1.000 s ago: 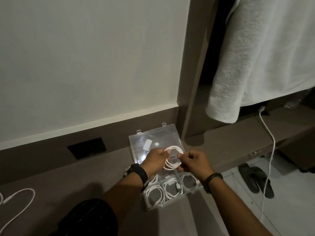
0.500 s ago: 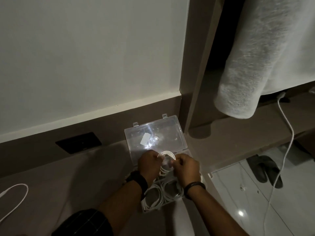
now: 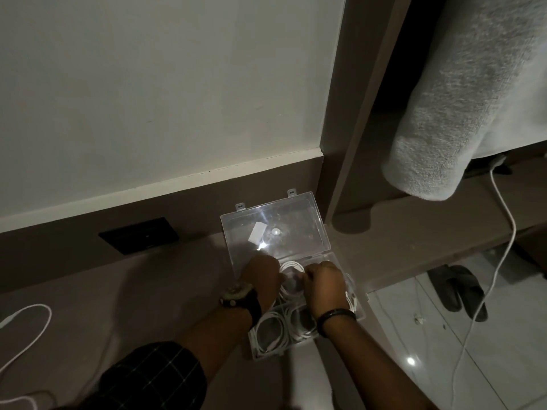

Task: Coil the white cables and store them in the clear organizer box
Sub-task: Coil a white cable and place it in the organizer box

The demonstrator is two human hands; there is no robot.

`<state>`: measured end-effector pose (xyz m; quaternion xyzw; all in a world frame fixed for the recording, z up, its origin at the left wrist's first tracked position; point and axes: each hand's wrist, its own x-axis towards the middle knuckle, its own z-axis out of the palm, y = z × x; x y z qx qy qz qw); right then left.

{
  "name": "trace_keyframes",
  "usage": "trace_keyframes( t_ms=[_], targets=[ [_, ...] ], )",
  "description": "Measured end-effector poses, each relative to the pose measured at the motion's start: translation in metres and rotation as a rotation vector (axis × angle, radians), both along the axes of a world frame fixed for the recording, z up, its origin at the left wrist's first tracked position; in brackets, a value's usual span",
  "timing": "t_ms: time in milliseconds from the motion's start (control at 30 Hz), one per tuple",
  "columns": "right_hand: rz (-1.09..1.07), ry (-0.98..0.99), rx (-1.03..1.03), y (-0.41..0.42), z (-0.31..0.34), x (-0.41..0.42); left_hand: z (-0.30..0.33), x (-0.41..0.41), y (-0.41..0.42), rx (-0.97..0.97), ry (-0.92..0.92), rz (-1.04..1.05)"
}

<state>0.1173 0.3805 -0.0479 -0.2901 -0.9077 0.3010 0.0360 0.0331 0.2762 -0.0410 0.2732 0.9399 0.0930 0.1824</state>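
Home, bedroom or dressing corner: towel (image 3: 461, 108) hanging in open closet, slippers (image 3: 461, 288) on tiled floor (image 3: 444, 350), wall socket (image 3: 139, 238), plain wall (image 3: 148, 84).

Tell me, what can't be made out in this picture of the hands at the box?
All in the head view:
- The coiled cable: mostly hidden by the left hand and right hand; whether it rests in a compartment is unclear.
- The organizer box: its far compartments sit under the hands and wrists.
- The loose cable at left: cut off by the picture's edge.
- The dark wall panel: too dim to identify.
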Motion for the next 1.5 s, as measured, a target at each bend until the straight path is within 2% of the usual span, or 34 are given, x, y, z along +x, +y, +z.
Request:
trace_keyframes(
  t_ms=[67,133,167,233,367,433,533,667,767,900,1033,1267,1500],
  targets=[
    [-0.036,0.035,-0.093,-0.003,-0.002,0.003,-0.002,0.002,-0.001,-0.07,0.059,-0.151],
    [-0.122,0.074,-0.282,-0.006,0.0,0.003,-0.003,0.003,-0.001,-0.091,0.113,-0.242],
    [-0.132,0.057,-0.281,-0.006,-0.002,0.002,-0.003,0.002,0.0,-0.098,0.13,-0.267],
    [0.01,-0.046,-0.145,-0.003,-0.007,-0.001,-0.003,0.001,0.001,-0.12,0.142,-0.293],
    [0.297,-0.225,0.301,-0.002,-0.01,-0.005,-0.003,0.0,0.0,-0.148,0.107,-0.312],
    [0.363,-0.26,0.35,0.0,-0.009,-0.01,-0.002,-0.003,0.0,-0.146,0.094,-0.304],
    [0.36,-0.201,0.21,0.011,-0.004,-0.016,-0.003,-0.01,0.0,-0.073,0.05,-0.251],
    [0.2,-0.022,-0.17,0.032,0.002,-0.008,-0.007,-0.012,-0.008,0.048,-0.021,-0.094],
    [0.214,-0.067,-0.251,0.042,0.002,0.0,-0.007,-0.004,-0.016,0.191,-0.031,-0.014],
    [0.343,-0.065,-0.084,0.041,-0.003,0.007,-0.009,0.007,-0.025,0.299,-0.05,-0.047],
    [0.482,-0.138,0.126,0.036,-0.003,0.005,-0.013,0.013,-0.031,0.253,-0.143,-0.148],
    [0.595,-0.187,0.35,0.028,0.004,0.008,-0.019,0.015,-0.032,0.172,-0.07,-0.106],
    [0.626,-0.258,0.361,0.022,0.003,0.003,-0.014,0.015,-0.021,0.168,-0.147,-0.115]
  ],
)
